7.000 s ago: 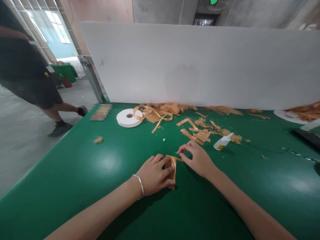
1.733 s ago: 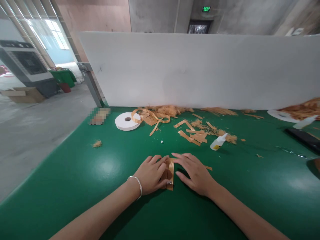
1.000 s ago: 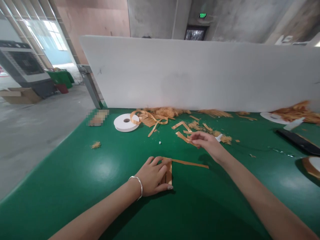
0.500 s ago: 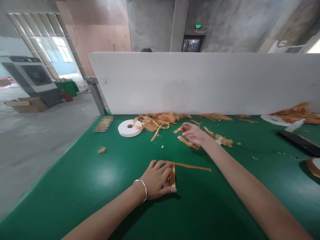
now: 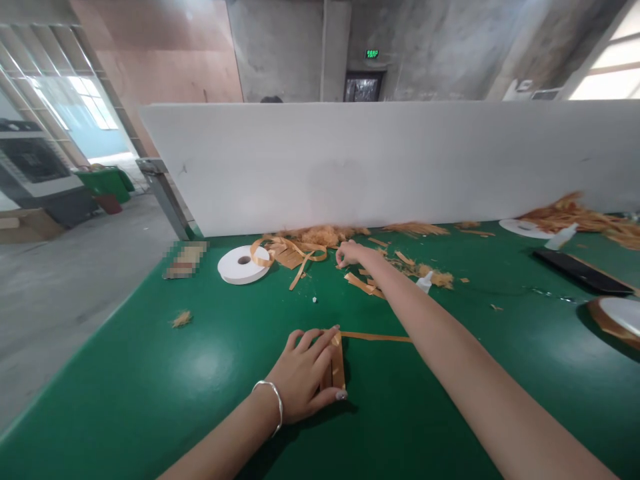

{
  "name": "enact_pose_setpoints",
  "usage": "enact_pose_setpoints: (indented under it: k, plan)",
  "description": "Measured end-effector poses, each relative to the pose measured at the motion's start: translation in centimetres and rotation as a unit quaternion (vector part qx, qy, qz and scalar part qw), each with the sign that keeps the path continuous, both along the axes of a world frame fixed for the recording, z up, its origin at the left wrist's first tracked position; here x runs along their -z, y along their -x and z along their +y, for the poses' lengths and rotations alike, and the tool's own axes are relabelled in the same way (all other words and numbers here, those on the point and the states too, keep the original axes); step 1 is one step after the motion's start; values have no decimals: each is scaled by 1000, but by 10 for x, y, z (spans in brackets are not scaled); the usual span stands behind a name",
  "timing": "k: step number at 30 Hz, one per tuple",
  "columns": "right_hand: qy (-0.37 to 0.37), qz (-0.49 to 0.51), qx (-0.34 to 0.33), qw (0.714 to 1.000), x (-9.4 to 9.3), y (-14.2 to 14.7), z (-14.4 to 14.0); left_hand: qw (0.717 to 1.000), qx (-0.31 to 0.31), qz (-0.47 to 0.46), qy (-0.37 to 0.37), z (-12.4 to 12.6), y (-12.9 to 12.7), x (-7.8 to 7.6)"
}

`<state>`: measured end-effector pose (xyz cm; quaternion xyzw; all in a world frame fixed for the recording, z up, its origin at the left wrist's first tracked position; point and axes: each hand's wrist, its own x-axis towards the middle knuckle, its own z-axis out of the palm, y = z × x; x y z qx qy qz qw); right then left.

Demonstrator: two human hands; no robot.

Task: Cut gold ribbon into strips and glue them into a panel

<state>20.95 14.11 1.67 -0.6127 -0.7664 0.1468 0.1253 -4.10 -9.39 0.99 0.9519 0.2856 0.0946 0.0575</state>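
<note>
My left hand (image 5: 303,373) presses on a small flat piece of tan ribbon strips (image 5: 339,367), thumb at its near edge and fingers over its far edge. The hand covers much of the piece. A long narrow ribbon strip (image 5: 375,337) runs right from its far corner and passes behind my right forearm. Farther away, my right hand (image 5: 351,254) has its fingers pinched together at a short tan ribbon strip (image 5: 339,267), mostly hidden by the fingers. Cut ribbon pieces (image 5: 361,285) lie just in front of that hand.
On the green table (image 5: 210,413) stands a white ribbon reel (image 5: 233,275) with loose ribbon loops. Fibre scraps (image 5: 323,235) line the white partition (image 5: 320,160). A white glue bottle (image 5: 425,282) is beyond my right forearm. To the right lie a black phone (image 5: 580,272) and another reel (image 5: 620,319).
My right hand has moved left onto the short strip, and its spread fingers have closed. My left hand stays on the ribbon piece. The view has turned slightly right.
</note>
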Motion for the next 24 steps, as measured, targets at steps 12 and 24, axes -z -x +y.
enact_pose_setpoints:
  k: [12, 24]
  plan:
    - [1, 303, 33, 953, -50, 0, -13, 995, -38, -86, 17, -3, -2, 1]
    - [55, 599, 20, 799, -75, 21, -112, 645, -206, -567, 469, 59, -29, -56]
